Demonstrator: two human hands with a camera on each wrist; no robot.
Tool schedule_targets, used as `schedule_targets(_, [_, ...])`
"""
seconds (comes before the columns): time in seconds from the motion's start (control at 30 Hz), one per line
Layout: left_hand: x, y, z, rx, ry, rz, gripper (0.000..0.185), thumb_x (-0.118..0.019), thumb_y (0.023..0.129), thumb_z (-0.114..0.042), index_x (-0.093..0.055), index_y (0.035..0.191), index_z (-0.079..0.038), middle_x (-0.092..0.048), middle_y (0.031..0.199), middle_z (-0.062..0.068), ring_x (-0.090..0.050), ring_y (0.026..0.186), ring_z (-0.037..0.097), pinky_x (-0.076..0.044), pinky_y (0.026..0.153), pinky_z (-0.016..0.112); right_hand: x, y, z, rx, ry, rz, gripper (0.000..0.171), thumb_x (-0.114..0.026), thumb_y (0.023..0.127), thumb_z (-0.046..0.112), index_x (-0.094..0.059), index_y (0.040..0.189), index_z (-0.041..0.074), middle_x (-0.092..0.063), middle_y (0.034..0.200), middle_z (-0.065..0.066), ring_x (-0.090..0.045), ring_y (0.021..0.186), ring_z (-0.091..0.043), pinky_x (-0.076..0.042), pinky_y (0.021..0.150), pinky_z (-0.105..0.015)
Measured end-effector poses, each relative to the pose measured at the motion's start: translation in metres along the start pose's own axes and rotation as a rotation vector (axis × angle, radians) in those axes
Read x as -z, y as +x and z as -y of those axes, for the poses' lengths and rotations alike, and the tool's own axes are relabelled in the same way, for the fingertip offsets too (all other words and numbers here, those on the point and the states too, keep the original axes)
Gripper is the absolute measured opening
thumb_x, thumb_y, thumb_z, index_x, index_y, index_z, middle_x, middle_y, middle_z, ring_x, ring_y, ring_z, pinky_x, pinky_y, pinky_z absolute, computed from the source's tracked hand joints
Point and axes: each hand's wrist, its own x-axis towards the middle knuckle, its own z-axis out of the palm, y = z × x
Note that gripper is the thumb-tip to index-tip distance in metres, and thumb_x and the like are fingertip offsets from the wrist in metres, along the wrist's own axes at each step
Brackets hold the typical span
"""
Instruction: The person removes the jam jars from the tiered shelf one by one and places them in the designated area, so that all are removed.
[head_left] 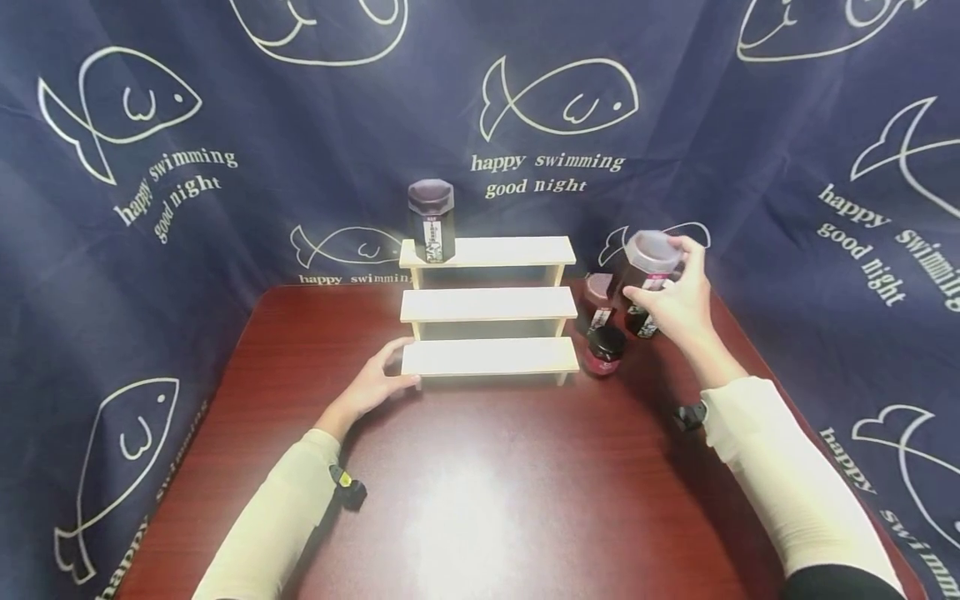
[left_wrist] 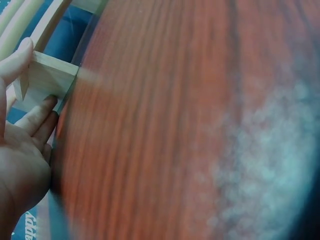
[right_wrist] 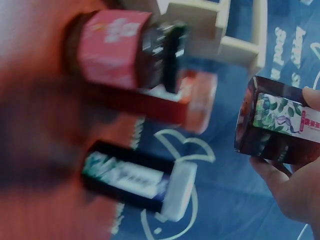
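Observation:
My right hand (head_left: 682, 300) grips a dark hexagonal jar (head_left: 639, 279) with a translucent lid, raised off the table. In the right wrist view this held jar (right_wrist: 272, 122) shows a floral label. My left hand (head_left: 371, 382) is at the left end of a three-step wooden display rack (head_left: 491, 357), holding its lowest step. The left wrist view has the thumb and fingers on either side of the step's end (left_wrist: 55, 75). A similar jar (head_left: 432, 223) stands upright at the left of the top step.
Right of the rack stand a reddish jar (head_left: 599, 292), a small black-lidded jar (head_left: 604, 348) with a pink label, and a dark jar (right_wrist: 135, 175) with a pale lid. All are on the reddish-brown table (head_left: 360, 533). A blue fish-print curtain (head_left: 337, 125) hangs behind.

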Motion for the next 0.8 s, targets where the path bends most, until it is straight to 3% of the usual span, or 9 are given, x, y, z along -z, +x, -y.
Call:
schedule_targets(0.13, [-0.001, 0.0, 0.001, 0.001, 0.017, 0.007, 0.074, -0.078, 0.087, -0.006, -0.041, 0.151, -0.005, -0.05, 0.144, 0.028, -0.048, 0.131, 0.039, -0.052, 0.089, 0.039, 0.012, -0.009, -0.023, -0.014, -0.023, -0.026, 0.094, -0.089, 0.07, 0.005, -0.035, 0.145, 0.024, -0.051, 0.129, -0.011, -0.057, 0.111, -0.027, -0.042, 0.09, -0.027])
schedule_targets(0.3, [-0.001, 0.001, 0.0, -0.027, 0.033, -0.008, 0.072, -0.078, 0.087, -0.005, -0.043, 0.15, -0.005, -0.051, 0.143, 0.027, -0.047, 0.134, 0.04, -0.047, 0.096, 0.046, 0.023, -0.019, -0.05, -0.039, -0.061, -0.076, 0.095, -0.088, 0.068, 0.001, -0.035, 0.144, 0.021, -0.052, 0.127, -0.011, -0.055, 0.11, -0.026, -0.039, 0.092, -0.027])
schedule_targets(0.57, [0.0, 0.015, 0.034, -0.04, 0.055, -0.031, 0.075, -0.083, 0.084, -0.02, -0.045, 0.149, -0.019, -0.05, 0.148, 0.017, -0.044, 0.138, 0.038, -0.045, 0.099, 0.051, 0.027, -0.04, -0.086, -0.089, -0.075, -0.091, 0.095, -0.088, 0.065, -0.004, -0.035, 0.141, 0.015, -0.05, 0.12, -0.006, -0.054, 0.094, -0.012, -0.04, 0.081, -0.017])
schedule_targets(0.8, [-0.002, 0.012, 0.037, -0.019, 0.055, -0.038, 0.075, -0.083, 0.085, -0.02, -0.045, 0.15, -0.021, -0.051, 0.147, 0.019, -0.046, 0.135, 0.036, -0.052, 0.086, 0.044, 0.02, -0.049, -0.114, -0.091, -0.103, -0.045, 0.094, -0.088, 0.066, -0.004, -0.034, 0.141, 0.009, -0.057, 0.118, -0.015, -0.053, 0.091, -0.009, -0.039, 0.081, -0.017])
